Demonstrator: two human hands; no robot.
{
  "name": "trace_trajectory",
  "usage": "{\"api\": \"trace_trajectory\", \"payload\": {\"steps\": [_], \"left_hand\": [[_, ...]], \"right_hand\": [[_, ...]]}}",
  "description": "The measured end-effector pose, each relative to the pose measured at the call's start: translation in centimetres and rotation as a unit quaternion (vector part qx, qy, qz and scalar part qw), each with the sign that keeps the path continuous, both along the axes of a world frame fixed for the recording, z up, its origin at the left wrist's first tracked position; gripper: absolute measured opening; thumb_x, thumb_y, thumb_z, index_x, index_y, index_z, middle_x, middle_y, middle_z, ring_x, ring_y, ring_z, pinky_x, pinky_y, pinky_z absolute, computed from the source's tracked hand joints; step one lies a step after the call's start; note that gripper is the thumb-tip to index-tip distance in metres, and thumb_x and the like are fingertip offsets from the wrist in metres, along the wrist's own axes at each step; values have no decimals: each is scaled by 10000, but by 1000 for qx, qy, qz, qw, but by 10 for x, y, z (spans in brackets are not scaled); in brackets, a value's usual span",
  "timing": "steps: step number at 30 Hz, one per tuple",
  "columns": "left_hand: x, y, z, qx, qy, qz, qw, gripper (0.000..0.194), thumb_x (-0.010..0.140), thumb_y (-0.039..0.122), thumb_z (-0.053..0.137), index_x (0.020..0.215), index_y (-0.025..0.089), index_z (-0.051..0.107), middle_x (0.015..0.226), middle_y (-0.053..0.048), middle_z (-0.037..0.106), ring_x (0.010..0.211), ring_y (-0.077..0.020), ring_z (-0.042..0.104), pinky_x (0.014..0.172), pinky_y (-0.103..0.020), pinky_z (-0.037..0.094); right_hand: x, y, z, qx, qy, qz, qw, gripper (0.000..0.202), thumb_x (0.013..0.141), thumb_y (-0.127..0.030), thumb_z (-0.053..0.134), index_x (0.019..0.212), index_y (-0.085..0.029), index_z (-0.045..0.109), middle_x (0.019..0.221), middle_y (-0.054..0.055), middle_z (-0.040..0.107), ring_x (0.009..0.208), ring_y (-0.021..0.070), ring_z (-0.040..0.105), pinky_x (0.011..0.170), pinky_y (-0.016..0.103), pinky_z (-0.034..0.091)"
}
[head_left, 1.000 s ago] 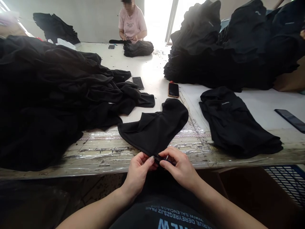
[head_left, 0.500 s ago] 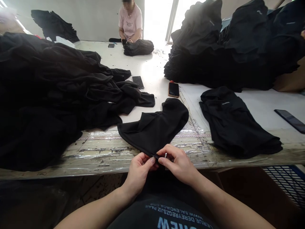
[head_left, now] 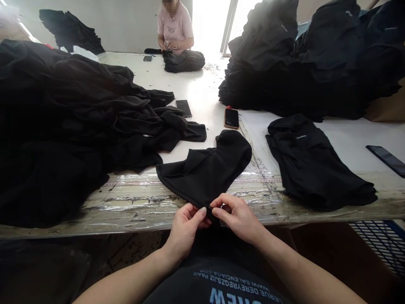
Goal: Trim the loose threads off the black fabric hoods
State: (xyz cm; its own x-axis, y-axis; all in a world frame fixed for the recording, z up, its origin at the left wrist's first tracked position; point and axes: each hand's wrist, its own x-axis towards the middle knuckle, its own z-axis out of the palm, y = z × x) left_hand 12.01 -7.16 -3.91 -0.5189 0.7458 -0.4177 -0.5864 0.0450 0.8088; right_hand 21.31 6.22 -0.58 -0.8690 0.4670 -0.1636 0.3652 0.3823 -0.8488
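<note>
- Your left hand (head_left: 184, 224) pinches black garment (head_left: 210, 171), near edge
- Your right hand (head_left: 239, 217): fingertips at same edge, can't tell if gripping
- Black garment lies on bench (head_left: 204, 95)

held garment (head_left: 205, 177): matt cloth | table-edge film (head_left: 133, 198): glossy, wrinkled plastic | tabletop (head_left: 202, 90): smooth

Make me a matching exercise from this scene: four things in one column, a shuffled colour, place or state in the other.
Things:
1. Left hand
2. Co-worker's shirt
3. Black cloth piece
4. Large loose heap

Descriptions:
A. Reaches the picture's left edge
B. Pinching with thumb and fingers
C. Lies mid-picture
D. Pale pink

Pairs: 1-B, 2-D, 3-C, 4-A
</note>
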Motion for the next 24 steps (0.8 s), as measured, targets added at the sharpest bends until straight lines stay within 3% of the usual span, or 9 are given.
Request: {"api": "trace_trajectory", "payload": {"steps": [10, 24], "left_hand": [[1, -1, 0, 2, 29, -11, 1000, 228, 742, 316, 721, 874, 133, 694, 787, -42, 683, 683, -130, 606, 664, -245, 509], [5, -2, -1, -13, 9, -16, 1000, 260, 719, 338, 739, 860, 123, 695, 762, -48, 682, 661, -133, 608, 646, -249, 503]], "right_hand": [[-2, -3, 11, 96, 25, 44, 994, 120, 759, -151, 638, 863, -191, 681, 813, 17, 592, 721, 139, 548, 637, 267, 424], [-5, -2, 9, 58, 14, 31, 998, 68, 743, -146, 618, 772, -187, 664, 735, 2, 616, 627, 115, 546, 545, 233, 415]]}}
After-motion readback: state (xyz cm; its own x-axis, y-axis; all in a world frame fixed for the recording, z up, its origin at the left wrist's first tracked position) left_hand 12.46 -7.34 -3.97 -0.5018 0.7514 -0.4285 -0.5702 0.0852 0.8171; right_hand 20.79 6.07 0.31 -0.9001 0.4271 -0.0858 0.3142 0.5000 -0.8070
